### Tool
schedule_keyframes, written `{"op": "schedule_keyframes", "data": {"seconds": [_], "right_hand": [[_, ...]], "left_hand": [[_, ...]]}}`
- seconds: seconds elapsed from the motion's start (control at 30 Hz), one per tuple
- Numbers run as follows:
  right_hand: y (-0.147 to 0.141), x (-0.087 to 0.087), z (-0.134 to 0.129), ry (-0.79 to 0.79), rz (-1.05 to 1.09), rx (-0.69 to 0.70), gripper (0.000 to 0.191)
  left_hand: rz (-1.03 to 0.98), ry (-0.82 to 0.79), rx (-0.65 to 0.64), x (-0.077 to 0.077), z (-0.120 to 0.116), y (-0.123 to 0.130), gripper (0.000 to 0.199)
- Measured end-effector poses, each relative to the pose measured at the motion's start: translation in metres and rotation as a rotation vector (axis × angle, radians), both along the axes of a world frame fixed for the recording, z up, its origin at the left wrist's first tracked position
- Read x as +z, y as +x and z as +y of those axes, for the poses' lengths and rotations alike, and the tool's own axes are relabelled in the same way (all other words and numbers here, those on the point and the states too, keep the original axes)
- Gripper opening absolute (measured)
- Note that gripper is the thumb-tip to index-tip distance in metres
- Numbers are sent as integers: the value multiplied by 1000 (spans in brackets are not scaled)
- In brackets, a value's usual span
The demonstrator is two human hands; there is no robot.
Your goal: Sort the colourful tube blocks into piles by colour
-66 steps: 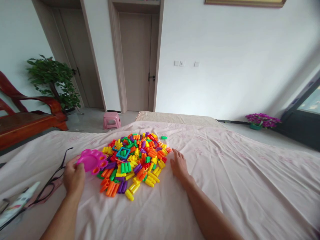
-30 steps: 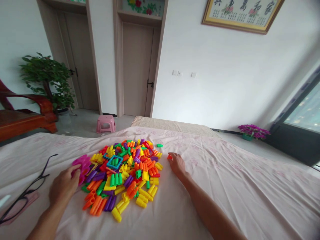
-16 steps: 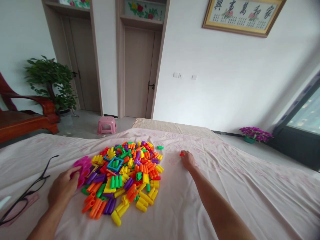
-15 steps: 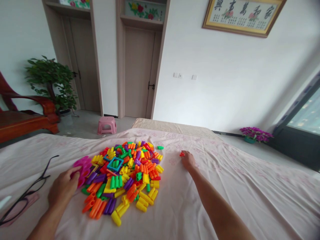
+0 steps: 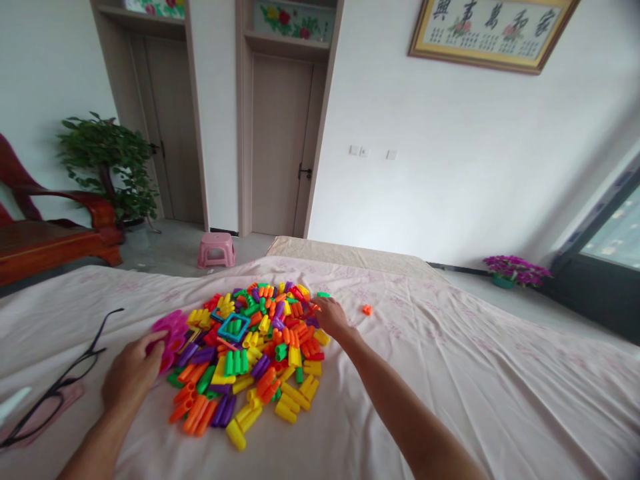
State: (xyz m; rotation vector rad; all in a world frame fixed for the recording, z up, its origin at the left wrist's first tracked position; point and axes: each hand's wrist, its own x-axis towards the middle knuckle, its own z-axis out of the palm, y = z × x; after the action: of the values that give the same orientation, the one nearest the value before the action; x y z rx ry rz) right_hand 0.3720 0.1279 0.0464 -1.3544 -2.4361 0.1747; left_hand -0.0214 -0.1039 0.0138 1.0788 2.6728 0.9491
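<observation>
My left hand (image 5: pixel 133 370) is closed on a magenta plastic piece with rounded lobes (image 5: pixel 173 337), at the left edge of a heap of toy blocks (image 5: pixel 260 357). The blocks are bullet-shaped tubes joined in rows, coloured orange, yellow, green, purple and red. A blue square frame (image 5: pixel 234 327) lies on top of the heap. At the heap's upper right edge is my right hand (image 5: pixel 330 317), its fingers reaching over red and orange blocks; the fingertips are partly hidden. A small orange block (image 5: pixel 367 310) sits alone on the cloth to the right. A green block (image 5: pixel 324 294) lies just beyond my right hand.
Black-framed glasses (image 5: pixel 60 387) lie on the pale flowered cloth (image 5: pixel 450 373) left of my left hand. Beyond the cloth stand a pink stool (image 5: pixel 217 250), a wooden armchair (image 5: pixel 55 220), a potted plant (image 5: pixel 107 167) and purple flowers (image 5: pixel 517 270).
My right hand has let go of the small orange block on the cloth and moved left to the heap. My left hand keeps hold of the magenta piece. The view has shifted slightly.
</observation>
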Motion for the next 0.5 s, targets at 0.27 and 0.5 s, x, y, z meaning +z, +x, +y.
{"op": "schedule_keyframes", "data": {"seconds": [0.27,0.5], "right_hand": [[1,0,10,-134,31,-90,21],[32,-4,18,-94,234,-272,21]], "left_hand": [[-1,-35,5,-5,0,-6,49],[0,-4,-9,-10,1,-9,49]]}}
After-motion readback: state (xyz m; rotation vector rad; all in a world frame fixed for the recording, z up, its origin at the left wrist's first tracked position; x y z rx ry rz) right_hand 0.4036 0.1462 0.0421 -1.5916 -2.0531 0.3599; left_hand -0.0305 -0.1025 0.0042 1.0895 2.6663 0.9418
